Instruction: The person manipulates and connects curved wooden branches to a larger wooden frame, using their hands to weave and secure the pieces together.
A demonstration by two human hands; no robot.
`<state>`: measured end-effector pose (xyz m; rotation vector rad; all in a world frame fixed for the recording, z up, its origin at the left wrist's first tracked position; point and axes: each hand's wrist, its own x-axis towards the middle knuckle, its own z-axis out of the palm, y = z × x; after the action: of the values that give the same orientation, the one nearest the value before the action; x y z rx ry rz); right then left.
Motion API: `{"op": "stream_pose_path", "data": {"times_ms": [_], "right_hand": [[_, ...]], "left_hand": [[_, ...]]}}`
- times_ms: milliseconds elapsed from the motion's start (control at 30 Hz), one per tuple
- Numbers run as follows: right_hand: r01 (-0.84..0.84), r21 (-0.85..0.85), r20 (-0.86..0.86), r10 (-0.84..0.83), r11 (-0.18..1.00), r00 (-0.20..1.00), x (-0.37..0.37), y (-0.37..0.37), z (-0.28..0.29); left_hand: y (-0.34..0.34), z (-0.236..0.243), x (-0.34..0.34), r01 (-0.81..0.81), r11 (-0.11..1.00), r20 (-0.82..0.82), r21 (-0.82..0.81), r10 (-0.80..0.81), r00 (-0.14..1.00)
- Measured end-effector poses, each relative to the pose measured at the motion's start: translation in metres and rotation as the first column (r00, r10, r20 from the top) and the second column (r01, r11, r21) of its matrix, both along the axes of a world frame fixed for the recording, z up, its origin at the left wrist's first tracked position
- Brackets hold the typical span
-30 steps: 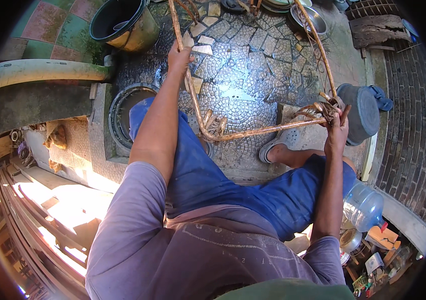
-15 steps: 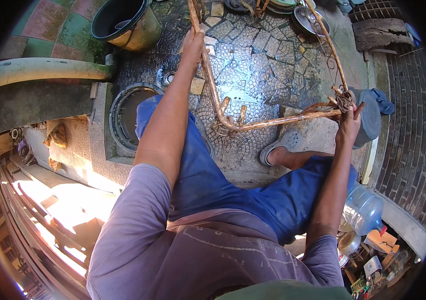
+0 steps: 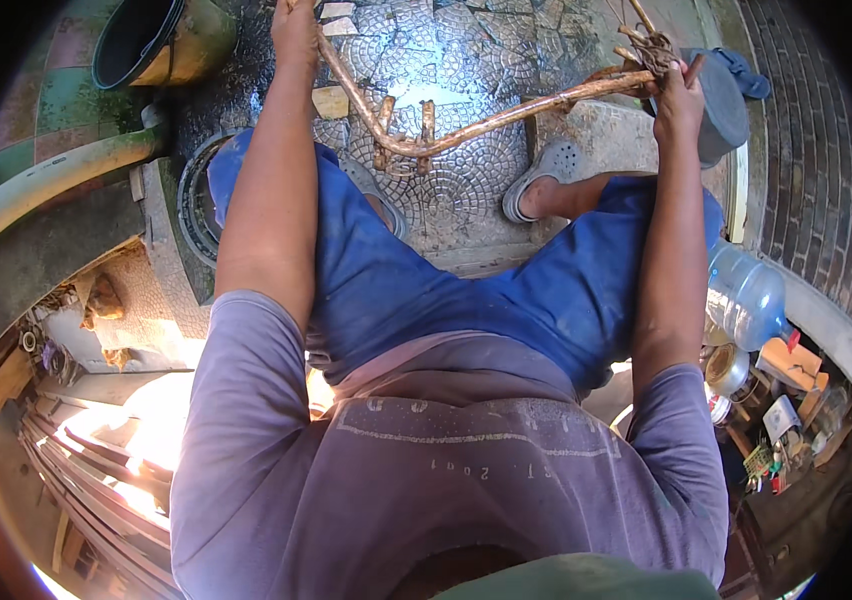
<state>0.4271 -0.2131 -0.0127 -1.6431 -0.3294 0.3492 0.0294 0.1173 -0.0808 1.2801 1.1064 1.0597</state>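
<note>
A rusty bent metal tube frame (image 3: pixel 506 133) is held out in front of me, above my blue-trousered knees. Two short stubs stick up near its left corner. My left hand (image 3: pixel 295 40) is closed round the left side of the frame, at the top edge of the picture, with part of its fingers cut off. On the right, my right hand (image 3: pixel 681 108) grips the other end of the same tube. Just above that hand, a tangled bundle of cord or wire (image 3: pixel 654 55) is wound about the joint. The frame's far end lies out of view.
A black-rimmed bucket (image 3: pixel 161 50) stands at the far left, above a thick pale pipe (image 3: pixel 66 180). A grey tub (image 3: pixel 721 115) is behind my right hand. Wet patterned paving (image 3: pixel 466 205) lies between my clogs. A clear water jug (image 3: pixel 746 295) rests at the right.
The whole view has shifted, so the frame, both hands and the floor sit higher in the picture. My left hand has reached the top edge. Both hands still hold the frame.
</note>
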Motion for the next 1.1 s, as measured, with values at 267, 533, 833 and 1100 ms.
{"op": "stream_pose_path", "data": {"times_ms": [267, 533, 833, 1100], "right_hand": [[-0.033, -0.135, 0.154, 0.053, 0.990, 0.987, -0.023, -0.006, 0.001], [-0.051, -0.155, 0.194, 0.081, 0.987, 0.978, -0.036, -0.001, -0.011], [0.078, -0.178, 0.548, 0.033, 0.981, 0.836, -0.046, -0.021, -0.043], [-0.394, -0.258, 0.461, 0.471, 0.882, 0.752, -0.252, -0.018, -0.002]], "left_hand": [[-0.006, -0.011, -0.016, 0.047, 0.994, 0.130, -0.104, -0.034, 0.991], [-0.051, -0.023, -0.055, -0.115, 0.992, -0.011, -0.058, 0.114, 0.993], [-0.195, 0.029, -0.055, 0.440, 0.824, -0.654, 0.356, -0.117, 0.748], [-0.228, 0.018, -0.065, 0.464, 0.807, -0.745, 0.365, -0.046, 0.666]]}}
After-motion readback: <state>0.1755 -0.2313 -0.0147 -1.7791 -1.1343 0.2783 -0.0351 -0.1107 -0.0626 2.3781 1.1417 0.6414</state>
